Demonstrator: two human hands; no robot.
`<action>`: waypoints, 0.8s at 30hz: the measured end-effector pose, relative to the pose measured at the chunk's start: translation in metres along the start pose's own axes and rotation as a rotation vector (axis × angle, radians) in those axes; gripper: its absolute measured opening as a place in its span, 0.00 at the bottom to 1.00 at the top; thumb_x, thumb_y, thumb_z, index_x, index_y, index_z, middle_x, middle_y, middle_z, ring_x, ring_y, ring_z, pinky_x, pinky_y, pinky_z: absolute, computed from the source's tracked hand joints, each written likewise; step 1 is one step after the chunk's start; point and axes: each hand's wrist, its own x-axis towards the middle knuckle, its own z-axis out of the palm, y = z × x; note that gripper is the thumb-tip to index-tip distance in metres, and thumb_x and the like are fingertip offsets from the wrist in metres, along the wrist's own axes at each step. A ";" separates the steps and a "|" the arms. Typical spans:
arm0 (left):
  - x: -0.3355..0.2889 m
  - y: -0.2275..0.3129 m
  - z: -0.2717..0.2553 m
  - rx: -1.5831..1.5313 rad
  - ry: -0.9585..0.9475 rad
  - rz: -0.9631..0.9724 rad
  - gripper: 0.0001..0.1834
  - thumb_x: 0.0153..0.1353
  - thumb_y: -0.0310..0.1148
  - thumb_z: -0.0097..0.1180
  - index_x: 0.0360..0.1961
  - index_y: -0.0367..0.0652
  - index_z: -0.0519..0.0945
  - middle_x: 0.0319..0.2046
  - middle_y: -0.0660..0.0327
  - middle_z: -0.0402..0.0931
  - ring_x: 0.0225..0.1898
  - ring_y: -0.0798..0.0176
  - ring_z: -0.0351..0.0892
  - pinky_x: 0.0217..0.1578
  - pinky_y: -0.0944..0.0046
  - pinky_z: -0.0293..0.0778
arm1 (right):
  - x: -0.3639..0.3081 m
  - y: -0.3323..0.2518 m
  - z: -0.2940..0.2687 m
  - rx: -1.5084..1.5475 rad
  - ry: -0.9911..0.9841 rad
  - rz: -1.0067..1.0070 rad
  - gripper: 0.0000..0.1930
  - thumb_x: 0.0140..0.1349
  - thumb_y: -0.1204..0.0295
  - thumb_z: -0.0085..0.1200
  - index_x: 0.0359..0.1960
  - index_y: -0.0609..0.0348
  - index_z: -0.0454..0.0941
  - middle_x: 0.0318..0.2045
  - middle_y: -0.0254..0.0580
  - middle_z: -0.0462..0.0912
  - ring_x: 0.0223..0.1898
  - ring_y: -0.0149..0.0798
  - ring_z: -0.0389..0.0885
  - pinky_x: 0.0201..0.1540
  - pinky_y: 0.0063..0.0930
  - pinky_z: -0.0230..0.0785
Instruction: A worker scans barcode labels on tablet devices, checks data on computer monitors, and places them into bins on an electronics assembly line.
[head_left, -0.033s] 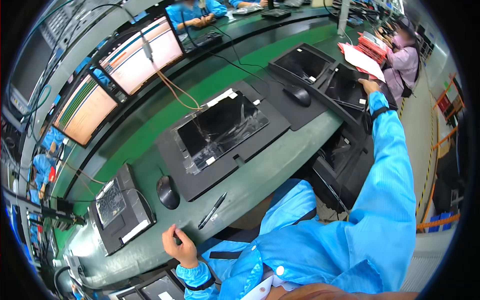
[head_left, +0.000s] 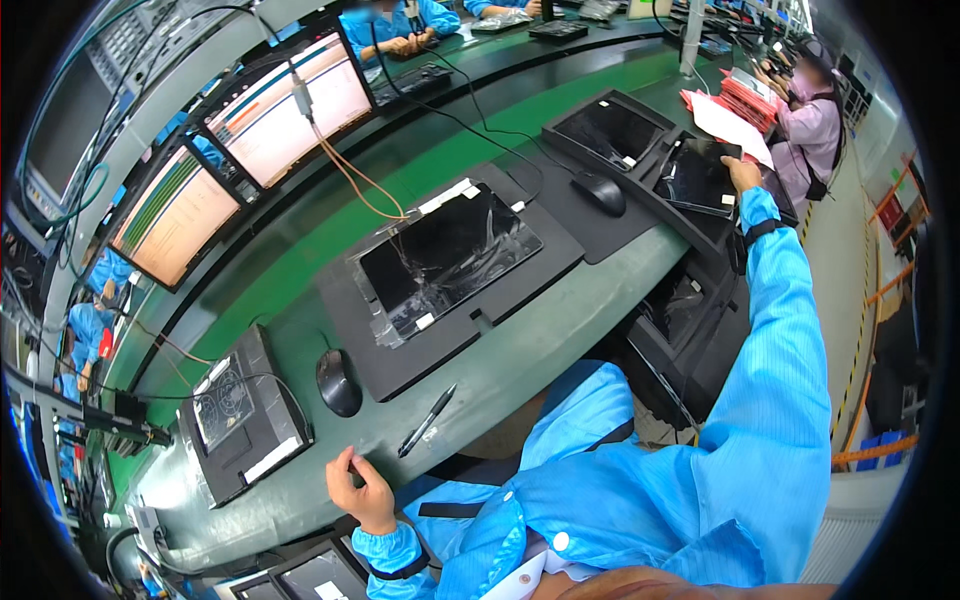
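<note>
Green bench [head_left: 560,320] carries a film-covered panel [head_left: 455,260] already on its mat [head_left: 525,281]; at two o'clock the right hand [head_left: 742,174] pinches a second panel [head_left: 695,175], seemingly not yet clear of its tray [head_left: 680,222], and at seven the half-curled, loose left hand [head_left: 362,492] looks empty.

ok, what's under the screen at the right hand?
A black tray; its near rim shows beside the screen. The right hand is at the screen's edge. Whatever lies directly beneath is covered.
</note>
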 end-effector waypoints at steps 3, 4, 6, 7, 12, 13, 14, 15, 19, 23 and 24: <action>0.002 -0.001 0.004 -0.031 -0.019 0.018 0.08 0.59 0.15 0.54 0.40 0.32 0.80 0.29 0.53 0.75 0.27 0.58 0.73 0.28 0.63 0.68 | 0.012 -0.011 0.009 0.794 -0.247 0.160 0.10 0.54 0.71 0.61 0.32 0.67 0.80 0.28 0.48 0.83 0.28 0.43 0.82 0.35 0.37 0.76; 0.000 -0.003 -0.004 -0.016 0.013 0.025 0.09 0.59 0.15 0.54 0.41 0.33 0.80 0.29 0.53 0.75 0.27 0.58 0.73 0.29 0.63 0.68 | -0.001 -0.036 0.021 0.855 -0.258 0.155 0.08 0.53 0.73 0.61 0.29 0.65 0.78 0.25 0.44 0.80 0.27 0.43 0.81 0.35 0.39 0.76; 0.000 -0.002 -0.003 -0.032 0.056 0.012 0.10 0.59 0.15 0.54 0.42 0.33 0.80 0.29 0.54 0.75 0.28 0.59 0.73 0.30 0.63 0.69 | 0.049 -0.028 0.012 0.594 -0.157 -0.055 0.13 0.52 0.71 0.63 0.35 0.67 0.78 0.32 0.42 0.80 0.28 0.39 0.76 0.28 0.37 0.70; -0.003 0.004 -0.013 -0.078 0.046 -0.043 0.11 0.59 0.15 0.54 0.43 0.33 0.80 0.29 0.55 0.75 0.29 0.59 0.73 0.32 0.63 0.70 | 0.040 -0.038 0.009 0.684 -0.241 -0.604 0.13 0.53 0.66 0.66 0.33 0.61 0.79 0.32 0.37 0.80 0.33 0.36 0.77 0.29 0.35 0.68; 0.012 0.047 -0.027 -0.491 -0.156 -0.250 0.21 0.58 0.20 0.60 0.55 0.37 0.78 0.37 0.56 0.78 0.38 0.61 0.79 0.45 0.63 0.75 | -0.151 -0.145 -0.083 0.721 -0.274 -0.640 0.14 0.69 0.75 0.52 0.55 0.61 0.77 0.47 0.39 0.80 0.45 0.30 0.81 0.50 0.30 0.75; 0.014 0.051 -0.026 -0.611 -0.271 -0.314 0.26 0.60 0.22 0.60 0.61 0.38 0.74 0.43 0.56 0.79 0.44 0.62 0.79 0.50 0.62 0.75 | -0.174 -0.152 -0.087 0.721 -0.298 -0.744 0.14 0.70 0.74 0.53 0.55 0.64 0.76 0.49 0.42 0.80 0.46 0.31 0.81 0.53 0.28 0.74; 0.015 0.054 -0.021 -0.875 -0.395 -0.398 0.32 0.63 0.25 0.60 0.69 0.40 0.66 0.51 0.54 0.77 0.50 0.60 0.79 0.54 0.60 0.74 | -0.205 -0.159 -0.078 0.429 -0.077 -1.023 0.15 0.68 0.75 0.54 0.55 0.67 0.75 0.48 0.39 0.81 0.47 0.32 0.80 0.52 0.26 0.72; 0.019 0.057 -0.017 -1.096 -0.513 -0.437 0.39 0.65 0.26 0.59 0.74 0.41 0.56 0.58 0.52 0.73 0.55 0.59 0.76 0.57 0.58 0.72 | -0.270 -0.184 -0.067 0.950 -0.666 -0.562 0.17 0.67 0.75 0.55 0.56 0.68 0.74 0.49 0.41 0.81 0.48 0.33 0.80 0.54 0.27 0.72; 0.015 0.055 -0.014 -1.819 -0.855 -0.690 0.50 0.65 0.48 0.61 0.76 0.39 0.45 0.66 0.51 0.64 0.66 0.55 0.66 0.63 0.53 0.67 | -0.441 -0.234 -0.010 0.883 -1.288 -0.355 0.20 0.64 0.71 0.59 0.55 0.67 0.75 0.44 0.38 0.83 0.45 0.31 0.82 0.52 0.23 0.72; -0.018 0.030 -0.052 -1.953 -0.708 -0.829 0.44 0.62 0.39 0.61 0.73 0.36 0.53 0.66 0.51 0.65 0.65 0.52 0.69 0.63 0.51 0.67 | -0.542 -0.240 0.057 0.725 -1.730 -0.254 0.27 0.67 0.66 0.59 0.61 0.73 0.69 0.52 0.41 0.80 0.52 0.29 0.77 0.56 0.23 0.68; -0.020 0.029 -0.069 -1.778 -0.618 -0.909 0.41 0.60 0.34 0.60 0.71 0.36 0.57 0.64 0.51 0.68 0.64 0.52 0.71 0.63 0.51 0.68 | -0.561 -0.250 0.060 0.775 -1.963 -0.289 0.23 0.71 0.65 0.56 0.59 0.72 0.71 0.50 0.38 0.80 0.50 0.28 0.77 0.54 0.24 0.69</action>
